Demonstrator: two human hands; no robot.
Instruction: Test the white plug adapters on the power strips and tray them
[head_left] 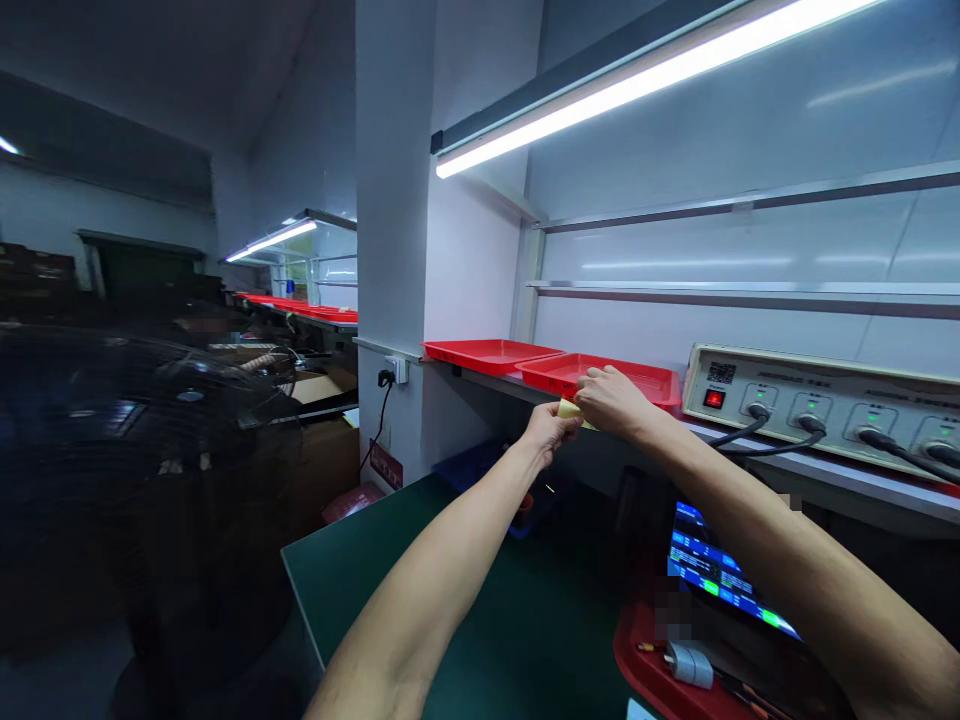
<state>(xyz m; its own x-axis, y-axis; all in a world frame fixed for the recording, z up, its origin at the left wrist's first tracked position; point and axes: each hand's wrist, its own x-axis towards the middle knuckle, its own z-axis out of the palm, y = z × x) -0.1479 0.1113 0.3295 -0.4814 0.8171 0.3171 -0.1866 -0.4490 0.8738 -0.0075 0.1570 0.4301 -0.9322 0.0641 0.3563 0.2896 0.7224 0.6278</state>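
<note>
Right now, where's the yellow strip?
In the head view, the flat yellow strip sits between the left hand and right hand, just below the front of the red plastic tray.

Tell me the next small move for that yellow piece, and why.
I'd probably draw the yellow piece slightly back toward you, over the green-topped bench. The left hand and right hand both have it up close in front of the red tray, so there seems to be little working room there.
</note>
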